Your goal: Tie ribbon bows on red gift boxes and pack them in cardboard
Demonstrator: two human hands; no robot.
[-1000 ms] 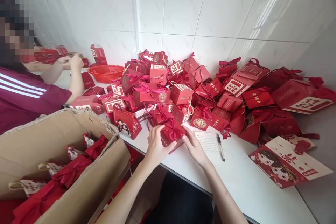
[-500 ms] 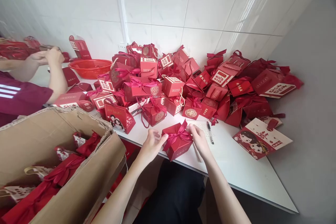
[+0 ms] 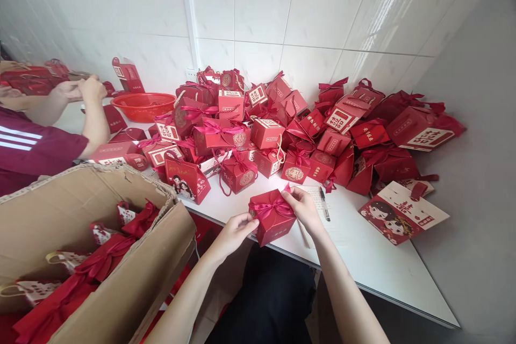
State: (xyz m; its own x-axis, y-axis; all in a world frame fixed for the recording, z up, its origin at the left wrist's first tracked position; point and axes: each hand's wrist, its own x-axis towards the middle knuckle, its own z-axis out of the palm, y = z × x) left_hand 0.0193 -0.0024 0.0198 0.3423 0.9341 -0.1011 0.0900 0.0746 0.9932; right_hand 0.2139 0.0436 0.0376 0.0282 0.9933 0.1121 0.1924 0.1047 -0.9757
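A red gift box [image 3: 276, 231] stands at the table's front edge, with a glossy magenta ribbon bow [image 3: 274, 206] tied across its top. At the box's left side, my left hand [image 3: 237, 234] is closed, thumb against fingers, on the ribbon's left end, which the fingers mostly hide. My right hand [image 3: 304, 208] pinches the ribbon at the upper right, and a short piece of it sticks up past the fingertips. Just behind the box sits another red box [image 3: 238, 173] with a gold round emblem and its own bow.
Many red gift boxes [image 3: 266, 134] are heaped along the tiled wall. To the right lie a pen [image 3: 324, 204], a notebook [image 3: 310, 239] and a flat printed card box [image 3: 399, 215]. An open carton [image 3: 161, 247] stands front left. Beyond it are a red basin [image 3: 143, 113] and a co-worker's hands [image 3: 86, 88].
Both hands have shifted slightly at the bow; my left fingers have closed in at the box's left side. The bow lies flatter and wider. The view has shifted slightly.
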